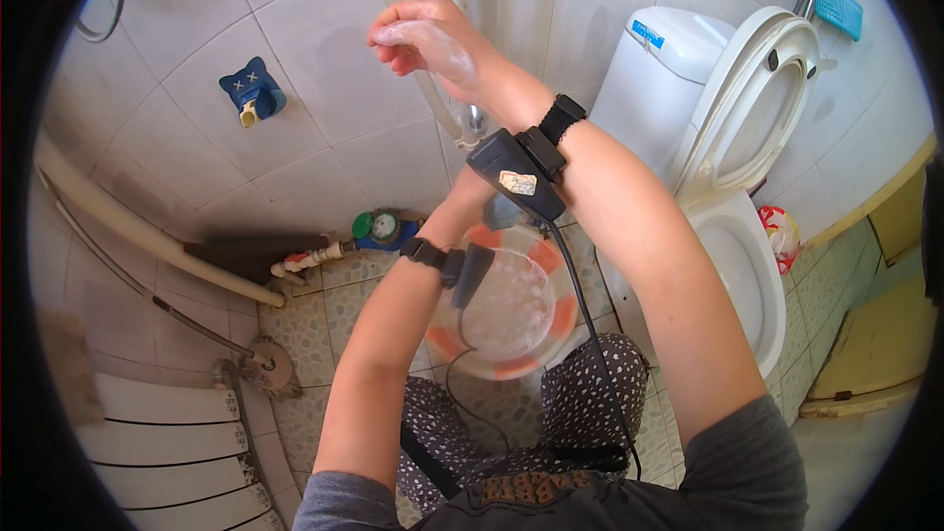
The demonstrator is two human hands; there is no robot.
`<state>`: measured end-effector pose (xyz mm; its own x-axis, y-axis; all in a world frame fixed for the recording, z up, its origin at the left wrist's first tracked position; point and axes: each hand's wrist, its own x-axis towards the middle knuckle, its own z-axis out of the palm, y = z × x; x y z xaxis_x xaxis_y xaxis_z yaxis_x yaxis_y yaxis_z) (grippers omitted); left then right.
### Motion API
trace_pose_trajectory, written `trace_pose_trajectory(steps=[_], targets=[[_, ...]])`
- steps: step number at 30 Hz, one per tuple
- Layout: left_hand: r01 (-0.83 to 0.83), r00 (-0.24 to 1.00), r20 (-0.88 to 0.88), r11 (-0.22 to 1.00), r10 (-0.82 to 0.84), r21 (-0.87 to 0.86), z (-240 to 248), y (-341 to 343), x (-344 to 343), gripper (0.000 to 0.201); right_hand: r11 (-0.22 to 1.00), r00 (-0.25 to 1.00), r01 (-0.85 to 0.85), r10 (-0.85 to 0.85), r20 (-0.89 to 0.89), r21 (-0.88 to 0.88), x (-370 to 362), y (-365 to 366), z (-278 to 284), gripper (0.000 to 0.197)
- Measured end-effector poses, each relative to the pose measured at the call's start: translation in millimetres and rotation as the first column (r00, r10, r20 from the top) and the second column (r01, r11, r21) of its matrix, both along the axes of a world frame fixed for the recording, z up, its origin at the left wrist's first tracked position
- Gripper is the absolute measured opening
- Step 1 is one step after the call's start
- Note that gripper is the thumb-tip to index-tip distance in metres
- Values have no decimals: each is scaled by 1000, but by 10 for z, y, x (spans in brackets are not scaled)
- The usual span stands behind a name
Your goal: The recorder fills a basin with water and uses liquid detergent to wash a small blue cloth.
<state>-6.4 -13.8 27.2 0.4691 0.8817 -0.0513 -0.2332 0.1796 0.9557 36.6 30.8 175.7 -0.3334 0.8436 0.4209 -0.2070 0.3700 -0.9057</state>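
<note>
My right hand [433, 44] is raised in front of the tiled wall, with white suds smeared along its thumb side. Its fingers curl inward, and what they hold, if anything, is hidden. Lower down, my left hand [475, 191] reaches up behind my right wrist. A black device [516, 175] strapped there covers its fingers. Another black device [472, 275] sits on my left wrist. Below my arms, a round basin [562, 320] with an orange and white rim stands on the floor, holding cloudy, bubbly water. Something grey-blue [507, 213] shows at its far edge, too covered to name.
At right stands a white toilet [742, 275] with its lid raised. A red and white bag [779, 236] lies beside it. Pipes and a water meter [384, 227] run low along the wall. A blue holder [253, 91] hangs above. Black cables [590, 324] trail from my wrists.
</note>
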Motion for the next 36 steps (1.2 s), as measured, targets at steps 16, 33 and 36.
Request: trace_pose_trajectory(steps=[16, 33, 36], targets=[[44, 995, -87, 999, -43, 5, -289, 257, 96, 35, 999, 993, -37, 40, 113, -33, 60, -65, 19, 15], [-17, 835, -546, 995, 70, 102, -770, 153, -314, 26, 724, 935, 75, -290, -204, -686, 273, -385, -1844, 28], [1, 804, -592, 996, 50, 86, -824, 227, -335, 29, 719, 921, 128, -342, -187, -683, 181, -286, -1751, 28]])
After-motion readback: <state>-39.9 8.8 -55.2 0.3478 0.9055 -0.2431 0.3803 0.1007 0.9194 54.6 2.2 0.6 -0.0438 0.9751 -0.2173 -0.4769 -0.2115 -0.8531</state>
